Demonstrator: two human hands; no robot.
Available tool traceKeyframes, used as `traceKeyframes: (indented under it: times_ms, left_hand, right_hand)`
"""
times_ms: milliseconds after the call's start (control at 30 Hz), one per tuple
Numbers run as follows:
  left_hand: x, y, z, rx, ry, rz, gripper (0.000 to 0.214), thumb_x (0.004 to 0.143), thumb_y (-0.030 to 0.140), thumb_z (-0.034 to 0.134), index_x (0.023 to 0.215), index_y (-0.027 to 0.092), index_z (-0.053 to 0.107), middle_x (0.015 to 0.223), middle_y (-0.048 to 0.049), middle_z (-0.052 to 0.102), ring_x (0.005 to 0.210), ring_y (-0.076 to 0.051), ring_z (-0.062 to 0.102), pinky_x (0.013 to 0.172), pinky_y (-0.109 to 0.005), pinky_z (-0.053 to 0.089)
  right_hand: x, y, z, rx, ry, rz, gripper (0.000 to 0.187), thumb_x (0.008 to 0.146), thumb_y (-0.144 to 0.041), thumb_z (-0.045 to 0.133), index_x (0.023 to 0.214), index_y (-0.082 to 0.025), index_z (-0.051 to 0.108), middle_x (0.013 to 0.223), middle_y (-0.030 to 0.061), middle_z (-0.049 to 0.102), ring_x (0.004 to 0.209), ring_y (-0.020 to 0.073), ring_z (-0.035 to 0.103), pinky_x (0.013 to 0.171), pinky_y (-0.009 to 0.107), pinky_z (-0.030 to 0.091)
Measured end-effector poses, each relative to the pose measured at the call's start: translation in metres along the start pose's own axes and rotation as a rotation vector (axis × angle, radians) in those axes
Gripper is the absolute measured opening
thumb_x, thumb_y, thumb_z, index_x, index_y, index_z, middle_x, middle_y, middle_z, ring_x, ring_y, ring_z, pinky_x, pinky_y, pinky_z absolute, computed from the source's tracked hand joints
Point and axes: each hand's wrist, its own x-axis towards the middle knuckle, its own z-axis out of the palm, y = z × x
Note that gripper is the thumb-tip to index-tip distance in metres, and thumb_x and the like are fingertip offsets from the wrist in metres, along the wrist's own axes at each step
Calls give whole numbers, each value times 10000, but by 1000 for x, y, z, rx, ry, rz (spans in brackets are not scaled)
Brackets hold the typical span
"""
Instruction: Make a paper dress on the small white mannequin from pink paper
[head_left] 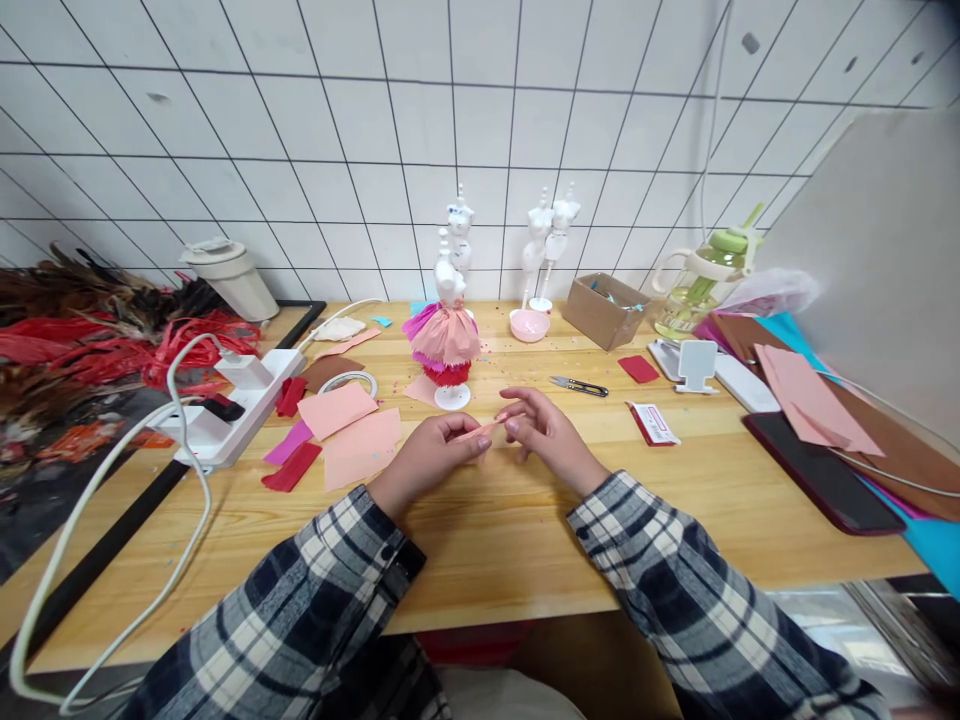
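Note:
Between my two hands is a narrow piece of peach crepe paper, low over the table's middle. My left hand is closed, pinching the paper between thumb and fingers. At the paper's other end, my right hand pinches it with thumb and forefinger, the other fingers curled loosely. Just behind stands a small white mannequin wearing a layered skirt of peach, magenta and red paper. Peach paper sheets lie left of my hands, beside magenta and red pieces.
Thread snips, a red paper square and a small packet lie to the right. Behind are a pink bowl, a cardboard box and more mannequins. A power strip with cables is at left, a phone at right.

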Motion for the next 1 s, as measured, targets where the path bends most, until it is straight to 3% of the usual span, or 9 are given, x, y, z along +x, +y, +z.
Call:
traceKeyframes:
  times_ms: [67,133,333,467,633,800,1000]
  left_hand:
    - [2,-2,0,4,80,-4,366,659,466,741,801,156,611,691,14,607,625,-120,540,597,-236,416]
    - [3,-3,2,24,124,-9,390,615,455,771,790,163,581,702,22,594,639,-123,538,596,-235,412]
    - [3,-5,2,6,64,-8,403,649,505,731,788,161,575,716,21,579,662,-126,520,614,-234,390]
    - [4,-7,-1,-109,79,-28,373,682,500,710,770,150,614,715,8,589,648,-121,502,638,-247,389]
    - [6,-8,0,-198,138,-29,356,698,482,715,790,153,612,703,17,571,633,-107,477,618,-232,374]
    - [7,-10,0,-224,122,-42,349,710,476,714,809,156,617,702,28,566,645,-102,484,636,-226,389]
    - [3,-6,3,-455,37,-62,377,723,488,706,860,140,652,822,-31,649,794,-152,582,790,-291,455]
  right_hand:
    - [0,1,4,90,-53,70,453,683,-478,722,1029,-215,593,890,29,606,732,144,571,494,218,453]
    - [1,2,8,109,-49,114,412,647,-476,756,907,-184,625,813,23,624,692,134,567,521,231,460]
    - [2,5,5,161,-77,195,394,635,-502,768,757,-155,628,709,-9,601,605,88,534,537,215,448]
    - [1,5,1,169,-134,232,401,657,-507,762,803,-161,619,693,-19,600,579,81,540,537,206,457]
    - [0,3,3,391,-151,318,393,677,-490,761,871,-179,618,797,8,652,693,124,612,619,252,499]
    - [0,2,0,479,-40,365,392,561,-329,861,836,-169,633,754,-18,650,645,92,589,632,226,469]
    - [-1,3,-1,441,-134,363,378,578,-331,855,844,-147,660,755,-5,661,655,90,586,626,222,439]
